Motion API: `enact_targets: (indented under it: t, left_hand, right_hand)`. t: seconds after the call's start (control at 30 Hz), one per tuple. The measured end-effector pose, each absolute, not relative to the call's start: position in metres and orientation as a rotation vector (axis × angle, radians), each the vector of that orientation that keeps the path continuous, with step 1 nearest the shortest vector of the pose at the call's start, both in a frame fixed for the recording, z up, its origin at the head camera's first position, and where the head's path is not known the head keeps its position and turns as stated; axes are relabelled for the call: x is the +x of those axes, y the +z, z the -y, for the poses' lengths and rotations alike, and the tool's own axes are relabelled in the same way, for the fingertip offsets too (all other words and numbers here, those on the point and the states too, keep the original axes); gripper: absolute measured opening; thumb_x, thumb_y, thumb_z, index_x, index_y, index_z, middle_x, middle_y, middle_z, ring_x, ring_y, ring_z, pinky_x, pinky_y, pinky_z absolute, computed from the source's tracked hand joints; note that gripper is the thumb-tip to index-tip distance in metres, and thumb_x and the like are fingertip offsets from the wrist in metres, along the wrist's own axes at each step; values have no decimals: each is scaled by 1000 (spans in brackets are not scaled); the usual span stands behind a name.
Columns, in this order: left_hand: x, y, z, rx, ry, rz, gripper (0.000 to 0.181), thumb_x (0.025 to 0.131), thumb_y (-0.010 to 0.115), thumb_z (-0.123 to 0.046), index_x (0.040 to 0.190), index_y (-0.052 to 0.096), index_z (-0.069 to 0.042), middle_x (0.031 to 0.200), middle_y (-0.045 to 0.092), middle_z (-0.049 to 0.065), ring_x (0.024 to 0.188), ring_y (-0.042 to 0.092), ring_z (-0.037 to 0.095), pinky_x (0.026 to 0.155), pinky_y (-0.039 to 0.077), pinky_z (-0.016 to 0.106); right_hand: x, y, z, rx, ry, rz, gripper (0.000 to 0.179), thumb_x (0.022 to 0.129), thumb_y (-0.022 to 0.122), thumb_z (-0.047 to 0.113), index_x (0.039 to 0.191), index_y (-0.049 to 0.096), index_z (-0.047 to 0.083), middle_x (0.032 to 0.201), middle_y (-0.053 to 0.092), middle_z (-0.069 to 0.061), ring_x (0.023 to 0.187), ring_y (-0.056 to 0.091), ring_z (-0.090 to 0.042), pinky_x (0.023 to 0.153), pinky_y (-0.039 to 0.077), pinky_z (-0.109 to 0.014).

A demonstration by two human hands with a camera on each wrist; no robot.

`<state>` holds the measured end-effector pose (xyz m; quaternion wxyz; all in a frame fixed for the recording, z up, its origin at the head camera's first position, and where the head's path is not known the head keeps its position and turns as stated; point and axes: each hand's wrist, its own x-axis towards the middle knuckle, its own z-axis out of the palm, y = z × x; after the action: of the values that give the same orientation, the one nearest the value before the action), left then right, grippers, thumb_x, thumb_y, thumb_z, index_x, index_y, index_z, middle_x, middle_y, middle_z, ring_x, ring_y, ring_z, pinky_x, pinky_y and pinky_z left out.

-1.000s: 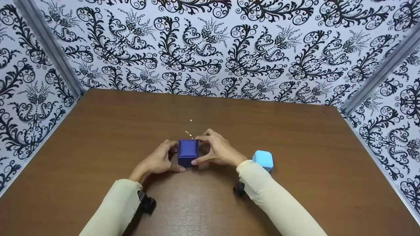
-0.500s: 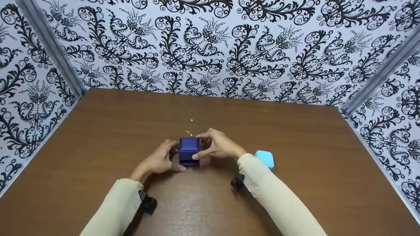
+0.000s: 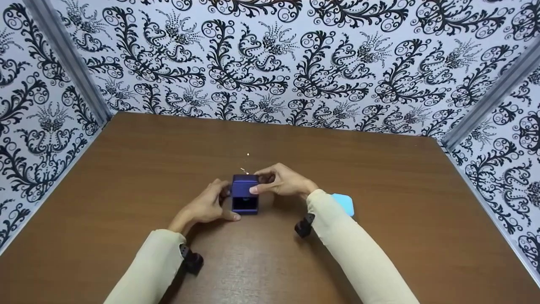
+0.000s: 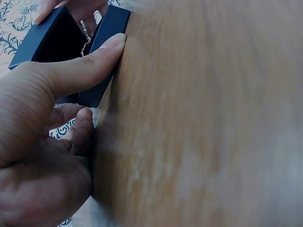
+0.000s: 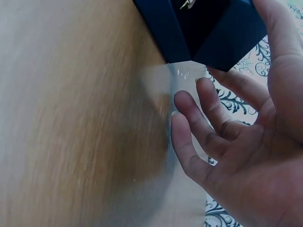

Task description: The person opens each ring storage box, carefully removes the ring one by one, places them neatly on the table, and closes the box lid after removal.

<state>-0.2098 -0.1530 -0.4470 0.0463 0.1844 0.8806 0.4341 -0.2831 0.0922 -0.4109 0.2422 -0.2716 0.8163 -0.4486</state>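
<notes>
A dark blue jewellery box [image 3: 244,211] stands on the table, its lid [image 3: 241,189] tilted up and back. My left hand [image 3: 204,206] holds the base from the left, thumb across the front edge in the left wrist view. My right hand [image 3: 289,180] pinches the raised lid between thumb and fingers, its other fingers loosely bent in the right wrist view. Inside the box a small shiny piece of jewellery [image 5: 187,4] shows; its exact kind is hard to tell. Just behind the box lies a thin gold-coloured piece [image 3: 244,170], partly hidden.
A light blue box [image 3: 345,204] stands to the right, partly covered by the right sleeve. Farther back lies a tiny gold-coloured speck [image 3: 248,154]. Patterned walls [image 3: 270,76] enclose the brown table [image 3: 379,169] at the back and sides.
The box lid has swung up and back from closed, baring the dark inside. My right hand has risen with it and moved slightly away from me; the left hand stays at the base.
</notes>
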Motion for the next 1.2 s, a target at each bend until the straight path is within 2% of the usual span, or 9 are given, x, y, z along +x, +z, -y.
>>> enact_targets:
  t: [0.13,0.23,0.37,0.5,0.63,0.77,1.03,1.2]
  left_hand:
    - [-210,-447,153,565,1324,-2686,75,68,96,-20,126,56,8,102,51,12,96,46,28,85,39,41]
    - [-210,-447,153,556,1314,-2689,75,70,95,-20,127,56,8,103,51,12,95,46,28,85,39,41]
    - [-211,-449,153,579,1307,-2690,66,70,95,-22,119,59,5,101,51,12,94,45,28,83,38,40]
    - [-213,-451,153,618,1313,-2687,59,69,95,-22,113,62,1,99,51,12,93,45,28,82,37,40]
    - [-213,-452,152,606,1314,-2681,60,69,95,-21,115,63,1,100,51,11,94,45,27,83,38,40]
    - [-214,-453,153,587,1323,-2671,61,69,95,-21,115,63,2,101,51,11,96,45,28,85,38,41]
    - [-213,-452,153,550,1366,-2646,63,68,96,-18,118,62,2,102,51,11,97,44,27,86,37,40]
    - [-213,-452,153,542,1379,-2637,64,68,96,-17,119,62,2,103,51,12,97,44,27,85,37,39]
  right_hand:
    - [-285,-412,-93,-670,-1231,-2240,52,89,80,29,132,66,3,111,72,-7,103,62,-19,99,45,-35]
    - [-286,-412,-94,-624,-1230,-2254,56,91,78,35,135,64,2,119,71,-5,111,60,-18,106,42,-37]
    - [-288,-414,-95,-559,-1252,-2245,45,95,71,41,119,73,3,103,69,-3,95,58,-14,88,47,-30]
    - [-290,-414,-95,-512,-1285,-2226,38,98,67,42,98,76,5,84,61,-3,78,52,-16,69,44,-27]
    - [-290,-415,-93,-489,-1301,-2228,37,98,67,42,94,76,6,78,57,1,74,50,-14,66,43,-26]
    - [-289,-416,-91,-461,-1319,-2235,38,97,67,43,95,76,6,78,57,1,74,51,-12,65,42,-25]
    - [-286,-418,-90,-473,-1376,-2251,44,98,66,46,102,76,4,85,62,-3,78,55,-14,68,45,-26]
    - [-284,-419,-91,-467,-1500,-2220,42,98,67,40,111,73,1,90,65,-10,79,57,-16,69,47,-28]
